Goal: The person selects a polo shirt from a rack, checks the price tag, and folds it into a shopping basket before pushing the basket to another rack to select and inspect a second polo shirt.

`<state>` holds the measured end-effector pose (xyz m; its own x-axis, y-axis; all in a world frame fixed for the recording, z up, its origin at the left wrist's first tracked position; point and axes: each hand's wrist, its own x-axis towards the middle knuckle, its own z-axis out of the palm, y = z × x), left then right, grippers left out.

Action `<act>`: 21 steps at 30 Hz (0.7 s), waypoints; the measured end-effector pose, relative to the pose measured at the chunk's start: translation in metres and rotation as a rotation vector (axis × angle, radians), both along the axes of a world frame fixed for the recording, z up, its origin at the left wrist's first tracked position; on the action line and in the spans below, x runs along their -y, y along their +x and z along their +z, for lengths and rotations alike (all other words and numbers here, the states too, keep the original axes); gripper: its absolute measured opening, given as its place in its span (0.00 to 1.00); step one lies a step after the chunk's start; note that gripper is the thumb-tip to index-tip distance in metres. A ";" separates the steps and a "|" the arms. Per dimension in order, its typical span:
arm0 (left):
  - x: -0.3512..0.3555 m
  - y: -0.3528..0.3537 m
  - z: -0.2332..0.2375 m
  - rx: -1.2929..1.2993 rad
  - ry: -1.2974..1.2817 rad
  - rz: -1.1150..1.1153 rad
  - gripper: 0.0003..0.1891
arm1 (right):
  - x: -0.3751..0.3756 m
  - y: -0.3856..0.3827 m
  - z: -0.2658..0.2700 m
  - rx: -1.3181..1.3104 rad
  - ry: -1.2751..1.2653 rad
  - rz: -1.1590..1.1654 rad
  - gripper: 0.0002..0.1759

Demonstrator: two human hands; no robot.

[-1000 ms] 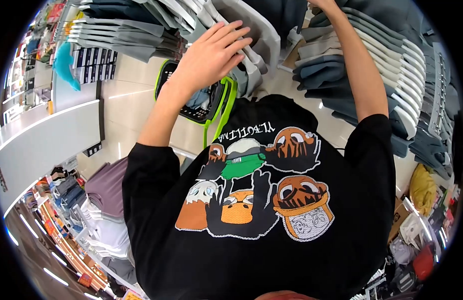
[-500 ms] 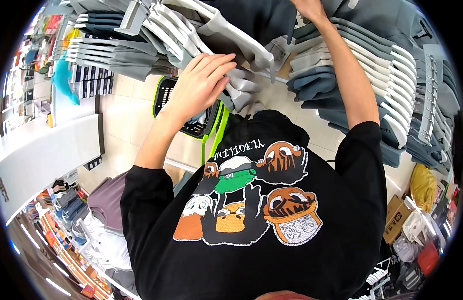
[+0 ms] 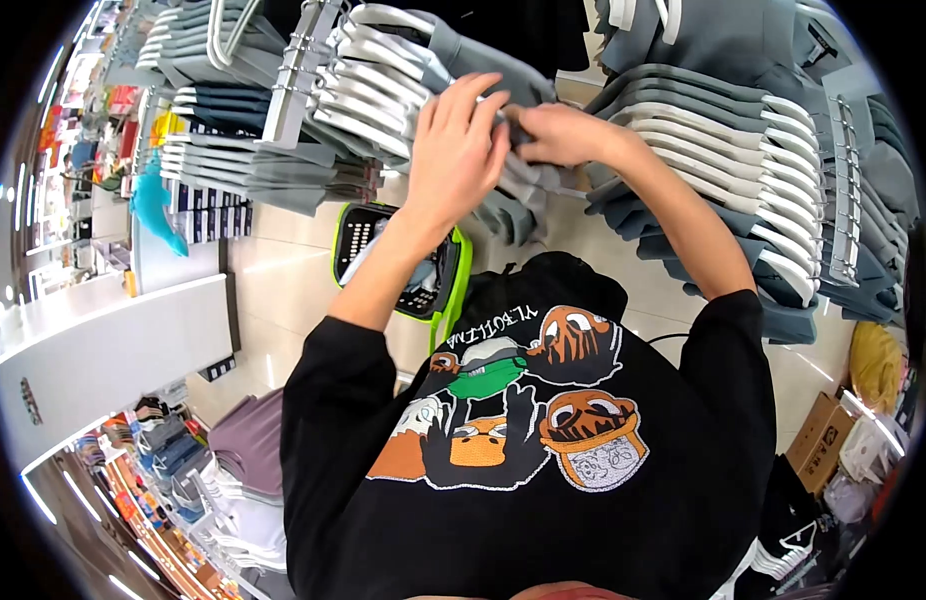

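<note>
Between 2 hands, straight ahead of the chest: grey garment (image 3: 528, 185), hung at the near end of a row of white hangers (image 3: 373, 75), long axis dropping toward the floor (image 3: 283, 260). Gripped from 2 sides: left hand (image 3: 458, 150) curled over its top edge, fingers bent around the cloth; right hand (image 3: 558, 132) closed in a pinch on the same fold, touching the left fingertips. Neither nearer, both already on it: left from the hanger side, right from the side of the other rack of grey tops (image 3: 743, 150). Below the hands, a green-rimmed basket (image 3: 461, 280) on the floor, some cloth inside. Far left, a white counter (image 3: 113, 340).
</note>
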<state>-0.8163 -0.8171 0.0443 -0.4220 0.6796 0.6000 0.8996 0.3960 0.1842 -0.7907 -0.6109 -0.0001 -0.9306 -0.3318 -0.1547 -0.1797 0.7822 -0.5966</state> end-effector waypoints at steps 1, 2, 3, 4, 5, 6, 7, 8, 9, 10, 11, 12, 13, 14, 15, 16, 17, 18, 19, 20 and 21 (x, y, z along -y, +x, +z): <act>-0.011 -0.006 -0.002 -0.042 -0.074 0.019 0.15 | 0.005 -0.006 0.009 0.211 0.078 0.118 0.33; -0.019 -0.014 -0.006 -0.084 -0.145 0.037 0.14 | 0.002 -0.008 0.011 0.207 0.073 0.108 0.33; -0.021 -0.019 -0.015 -0.089 -0.224 0.077 0.10 | -0.003 -0.010 0.011 0.221 0.003 0.197 0.35; -0.018 -0.020 -0.018 -0.092 -0.227 0.070 0.10 | -0.008 -0.013 0.010 0.236 -0.068 0.288 0.37; -0.012 -0.021 -0.020 -0.066 -0.353 0.070 0.09 | -0.022 -0.019 -0.001 0.166 -0.141 0.254 0.40; -0.005 -0.021 -0.023 -0.039 -0.482 0.071 0.07 | -0.033 -0.020 0.004 0.181 -0.169 0.120 0.41; 0.002 -0.019 -0.026 -0.065 -0.408 0.017 0.07 | -0.044 -0.025 -0.006 0.059 -0.137 0.016 0.40; 0.010 -0.015 -0.026 -0.062 -0.419 0.009 0.07 | -0.054 -0.030 -0.017 -0.061 -0.106 -0.091 0.39; 0.018 -0.012 -0.025 -0.047 -0.426 -0.041 0.07 | -0.063 -0.038 -0.025 -0.123 -0.105 -0.148 0.38; 0.024 -0.010 -0.023 -0.035 -0.429 -0.089 0.07 | -0.068 -0.043 -0.026 -0.188 -0.100 -0.206 0.38; 0.028 -0.008 -0.024 -0.031 -0.404 -0.094 0.08 | -0.072 -0.046 -0.027 -0.183 -0.116 -0.258 0.37; 0.032 -0.007 -0.024 -0.035 -0.409 -0.096 0.08 | -0.075 -0.050 -0.027 -0.149 -0.110 -0.292 0.36; 0.036 -0.008 -0.023 -0.023 -0.395 -0.113 0.07 | -0.077 -0.052 -0.028 -0.188 -0.107 -0.293 0.34; 0.039 -0.008 -0.022 -0.008 -0.380 -0.128 0.07 | -0.080 -0.054 -0.028 -0.225 -0.102 -0.291 0.32; 0.041 -0.007 -0.019 0.013 -0.375 -0.129 0.06 | -0.083 -0.055 -0.030 -0.227 -0.104 -0.288 0.32; 0.042 -0.007 -0.018 0.013 -0.375 -0.126 0.06 | -0.086 -0.056 -0.031 -0.248 -0.135 -0.280 0.29; 0.044 -0.006 -0.017 0.018 -0.374 -0.136 0.05 | -0.088 -0.058 -0.033 -0.267 -0.165 -0.272 0.25; 0.045 -0.006 -0.017 0.022 -0.374 -0.146 0.04 | -0.088 -0.060 -0.038 -0.268 -0.165 -0.270 0.25; 0.045 -0.006 -0.018 0.020 -0.372 -0.146 0.04 | -0.085 -0.062 -0.044 -0.312 -0.268 -0.376 0.27; 0.046 -0.006 -0.019 0.039 -0.365 -0.149 0.07 | -0.086 -0.064 -0.047 -0.356 -0.372 -0.481 0.28; 0.045 -0.008 -0.019 0.057 -0.358 -0.152 0.11 | -0.080 -0.060 -0.038 -0.299 -0.343 -0.558 0.32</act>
<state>-0.8238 -0.8623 0.0253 -0.3261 0.8990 0.2922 0.9453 0.3072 0.1098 -0.8508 -0.5308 -0.0379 -0.9619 0.2211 0.1606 -0.0020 0.5820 -0.8132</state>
